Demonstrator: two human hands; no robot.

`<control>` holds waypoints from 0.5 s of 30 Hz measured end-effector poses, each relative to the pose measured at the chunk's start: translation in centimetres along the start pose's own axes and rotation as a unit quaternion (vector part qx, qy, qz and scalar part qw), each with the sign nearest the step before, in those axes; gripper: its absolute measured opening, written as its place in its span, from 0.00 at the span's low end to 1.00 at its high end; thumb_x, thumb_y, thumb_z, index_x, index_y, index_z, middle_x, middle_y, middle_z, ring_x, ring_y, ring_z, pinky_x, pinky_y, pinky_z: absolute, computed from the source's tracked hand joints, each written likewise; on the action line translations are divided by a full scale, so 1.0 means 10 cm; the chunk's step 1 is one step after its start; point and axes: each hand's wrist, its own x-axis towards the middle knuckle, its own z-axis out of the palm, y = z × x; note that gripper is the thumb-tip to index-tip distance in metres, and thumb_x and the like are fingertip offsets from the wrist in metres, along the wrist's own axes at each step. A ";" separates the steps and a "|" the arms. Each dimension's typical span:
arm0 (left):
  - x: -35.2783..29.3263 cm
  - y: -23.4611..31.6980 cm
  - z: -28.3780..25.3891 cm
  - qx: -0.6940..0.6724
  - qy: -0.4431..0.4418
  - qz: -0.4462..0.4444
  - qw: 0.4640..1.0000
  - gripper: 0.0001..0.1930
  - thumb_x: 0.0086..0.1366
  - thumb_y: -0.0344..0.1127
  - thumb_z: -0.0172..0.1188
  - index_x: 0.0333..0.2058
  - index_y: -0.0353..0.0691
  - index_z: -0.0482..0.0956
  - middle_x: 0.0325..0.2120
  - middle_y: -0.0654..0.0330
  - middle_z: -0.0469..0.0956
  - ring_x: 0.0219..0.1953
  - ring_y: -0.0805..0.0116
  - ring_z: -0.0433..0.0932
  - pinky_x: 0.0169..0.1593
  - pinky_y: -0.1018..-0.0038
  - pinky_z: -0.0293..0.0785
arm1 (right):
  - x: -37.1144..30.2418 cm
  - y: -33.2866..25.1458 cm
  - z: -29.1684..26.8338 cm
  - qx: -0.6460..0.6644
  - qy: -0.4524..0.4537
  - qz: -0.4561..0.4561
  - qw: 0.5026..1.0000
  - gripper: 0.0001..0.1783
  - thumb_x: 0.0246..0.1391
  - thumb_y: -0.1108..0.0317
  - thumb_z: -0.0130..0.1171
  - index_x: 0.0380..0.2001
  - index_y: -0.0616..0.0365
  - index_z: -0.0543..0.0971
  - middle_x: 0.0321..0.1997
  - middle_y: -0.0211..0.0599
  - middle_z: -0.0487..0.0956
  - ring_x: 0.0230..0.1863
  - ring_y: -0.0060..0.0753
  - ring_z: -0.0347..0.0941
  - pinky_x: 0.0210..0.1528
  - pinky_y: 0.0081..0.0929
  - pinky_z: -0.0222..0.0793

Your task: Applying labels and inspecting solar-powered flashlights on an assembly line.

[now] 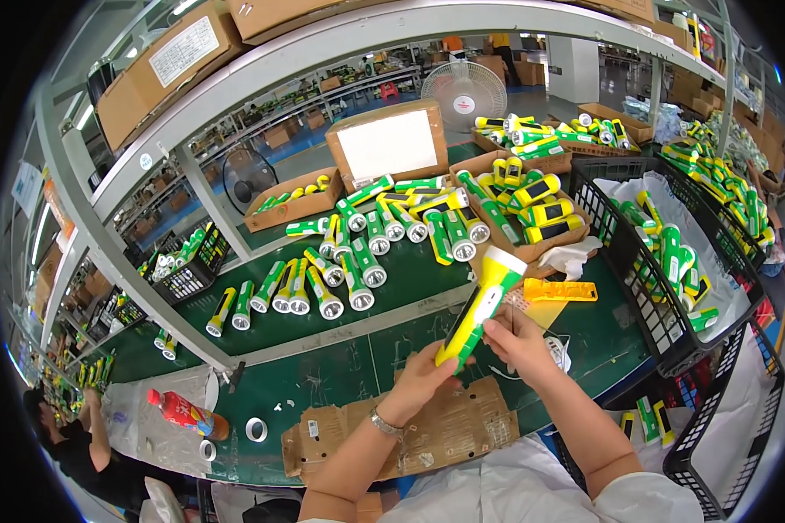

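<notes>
A yellow, green and white flashlight (482, 307) with a dark panel on its side is tilted up in front of me, its wide white head pointing away. Wrapped round its lower end is my left hand (421, 376), with a metal watch or bracelet on the wrist. My right hand (519, 343) is closed, thumb and fingers against the flashlight's right side; whether they also pinch something small is hidden. Just beyond the right hand lie a pale yellow sheet (545, 312) and an orange packet (560, 290). Flattened brown cardboard (349, 442) lies under my forearms.
Several flashlights (360, 283) lie in rows across the green bench. Open cartons (549, 247) of them stand behind. At right is a black crate (663, 336) with more. Left are a red-capped bottle (186, 413) and a tape roll (255, 429). A shelf frame (139, 261) rises at left; co-workers sit at both sides.
</notes>
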 end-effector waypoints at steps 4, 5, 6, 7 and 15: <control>0.17 -0.10 0.06 0.038 0.007 0.091 0.995 0.24 0.60 0.39 0.56 0.50 0.34 0.60 0.45 0.58 0.68 0.47 0.70 0.67 0.51 0.72 0.64 | 0.07 0.25 -0.01 -0.077 0.020 -0.066 0.995 0.07 0.53 0.70 0.53 0.32 0.64 0.72 0.19 0.26 0.70 0.20 0.12 0.62 0.21 0.12 0.56; 0.20 -0.09 0.08 0.016 0.020 0.117 0.993 0.23 0.60 0.39 0.56 0.49 0.34 0.62 0.44 0.58 0.68 0.46 0.71 0.68 0.49 0.73 0.65 | 0.04 0.28 0.01 -0.076 0.027 -0.041 0.996 0.07 0.52 0.71 0.53 0.33 0.64 0.72 0.19 0.26 0.70 0.19 0.13 0.63 0.21 0.12 0.57; 0.24 -0.05 0.08 0.046 0.024 0.075 0.996 0.21 0.59 0.39 0.57 0.47 0.35 0.62 0.42 0.59 0.69 0.44 0.73 0.69 0.46 0.75 0.67 | 0.01 0.30 0.05 -0.089 0.002 -0.056 0.994 0.07 0.51 0.73 0.54 0.33 0.64 0.71 0.21 0.26 0.71 0.21 0.13 0.65 0.23 0.11 0.59; 0.28 -0.11 0.13 0.038 0.052 0.068 0.996 0.21 0.59 0.39 0.57 0.46 0.36 0.62 0.40 0.60 0.70 0.42 0.74 0.70 0.43 0.76 0.69 | -0.03 0.29 0.07 -0.088 -0.003 -0.050 0.995 0.07 0.51 0.73 0.54 0.33 0.64 0.71 0.21 0.26 0.71 0.21 0.13 0.65 0.23 0.11 0.59; 0.39 -0.16 -0.09 -0.423 -0.070 -0.187 0.884 0.25 0.60 0.57 0.48 0.41 0.37 0.68 0.25 0.61 0.71 0.24 0.73 0.71 0.28 0.78 0.72 | -0.09 0.05 -0.14 -0.409 -0.002 -0.251 0.877 0.09 0.49 0.76 0.51 0.37 0.60 0.74 0.26 0.37 0.74 0.28 0.32 0.72 0.32 0.25 0.66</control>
